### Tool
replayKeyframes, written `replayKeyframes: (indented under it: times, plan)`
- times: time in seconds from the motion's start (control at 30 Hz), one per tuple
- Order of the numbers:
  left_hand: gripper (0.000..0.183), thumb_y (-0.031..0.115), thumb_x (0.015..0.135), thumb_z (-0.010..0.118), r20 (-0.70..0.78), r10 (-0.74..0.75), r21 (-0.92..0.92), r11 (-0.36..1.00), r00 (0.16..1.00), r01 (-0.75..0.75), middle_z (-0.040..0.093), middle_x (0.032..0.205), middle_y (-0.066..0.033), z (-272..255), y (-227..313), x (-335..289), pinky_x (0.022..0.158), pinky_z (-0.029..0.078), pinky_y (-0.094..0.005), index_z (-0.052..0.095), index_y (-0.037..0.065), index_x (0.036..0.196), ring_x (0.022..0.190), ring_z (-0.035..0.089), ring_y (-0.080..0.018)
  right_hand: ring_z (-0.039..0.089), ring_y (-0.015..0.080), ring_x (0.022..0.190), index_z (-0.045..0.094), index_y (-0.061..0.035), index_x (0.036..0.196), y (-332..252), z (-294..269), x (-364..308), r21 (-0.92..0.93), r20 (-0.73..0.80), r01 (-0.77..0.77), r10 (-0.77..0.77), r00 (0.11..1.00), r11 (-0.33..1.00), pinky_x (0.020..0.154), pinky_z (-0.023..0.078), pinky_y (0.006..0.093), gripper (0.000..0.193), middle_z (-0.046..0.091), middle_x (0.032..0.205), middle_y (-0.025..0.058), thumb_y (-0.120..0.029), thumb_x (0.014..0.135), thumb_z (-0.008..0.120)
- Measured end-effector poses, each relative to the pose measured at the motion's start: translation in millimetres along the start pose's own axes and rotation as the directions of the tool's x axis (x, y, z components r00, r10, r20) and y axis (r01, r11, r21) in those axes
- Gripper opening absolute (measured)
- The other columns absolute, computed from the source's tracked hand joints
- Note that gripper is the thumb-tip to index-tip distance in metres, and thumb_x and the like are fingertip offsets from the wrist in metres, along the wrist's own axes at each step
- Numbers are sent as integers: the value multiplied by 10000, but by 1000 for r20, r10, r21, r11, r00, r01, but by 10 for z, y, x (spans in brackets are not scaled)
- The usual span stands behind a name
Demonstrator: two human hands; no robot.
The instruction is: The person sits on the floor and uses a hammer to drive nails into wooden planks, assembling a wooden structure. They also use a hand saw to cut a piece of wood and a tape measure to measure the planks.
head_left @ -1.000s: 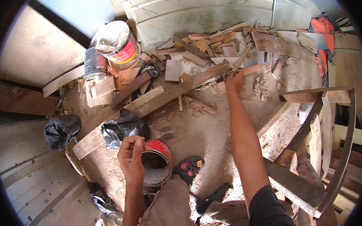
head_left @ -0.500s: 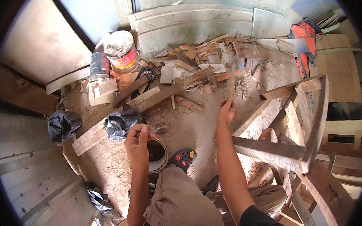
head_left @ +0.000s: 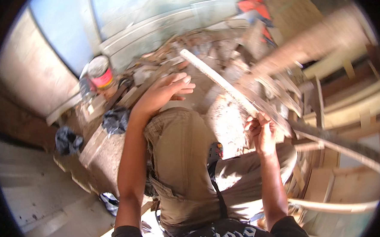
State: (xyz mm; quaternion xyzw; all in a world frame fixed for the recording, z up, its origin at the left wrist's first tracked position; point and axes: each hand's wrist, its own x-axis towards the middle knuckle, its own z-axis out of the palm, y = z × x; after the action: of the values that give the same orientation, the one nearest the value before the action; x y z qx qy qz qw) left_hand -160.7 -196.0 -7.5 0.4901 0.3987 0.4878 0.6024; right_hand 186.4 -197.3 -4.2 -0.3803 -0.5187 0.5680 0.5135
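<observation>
My right hand (head_left: 263, 131) is closed around the lower end of a thin pale wooden strip (head_left: 220, 81). The strip slants up and to the left, its far end over the scrap wood. My left hand (head_left: 165, 91) hovers above my left knee with its fingers stretched out and nothing in them. It is apart from the strip. Just beyond my right hand stands a rough wooden frame (head_left: 282, 87), blurred by motion; I cannot tell whether the hand touches it.
Scrap wood (head_left: 145, 75) litters the ground ahead. A large paint bucket (head_left: 100, 73) stands at the left wall, near crumpled black plastic bags (head_left: 68, 140). Wooden beams and panels (head_left: 337, 186) crowd the right side. Glass-like sheets (head_left: 160, 24) lean at the back.
My left hand has come away from the open tin, which is out of sight now. My right hand moved right and nearer, swinging the strip to a leftward slant. The view turned right.
</observation>
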Motion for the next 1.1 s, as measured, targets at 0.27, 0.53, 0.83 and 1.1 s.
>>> replayKeyframes:
  times: [0.27,0.53,0.83,1.1]
  plan:
    - [537,365,997,505,337,-16,96,995,941,-17,603,1254,-230,1202,392,316,863,553,-355,440,-29,1356,1102,640,-291,628,180,704,623,39,1026,-850,-1375,-888,79,-42,95,-92,995,992,647,514,313,322,660,816,97,-276,955,613]
    - [320,248,962,605,198,100,-58,994,975,-91,695,1026,-141,2051,406,958,763,558,-306,588,8,1172,904,695,-205,638,209,755,592,37,1070,-987,-1946,-736,110,-115,108,-96,989,988,707,532,346,373,655,888,106,-324,993,544]
    - [315,298,937,640,113,99,-132,988,989,-84,697,996,-111,2662,165,1184,693,517,-272,632,27,1097,858,675,-169,643,165,769,585,-49,963,-1044,-1813,-377,229,-449,189,-69,891,955,711,536,304,218,661,889,76,-263,993,560]
    - [281,106,928,641,-440,753,237,623,489,-745,613,1058,-100,2222,154,1013,724,494,-222,515,-23,1143,870,608,-129,622,168,726,592,-39,993,-856,-2059,-428,286,-563,234,-35,826,929,685,506,294,204,628,842,46,-241,979,567]
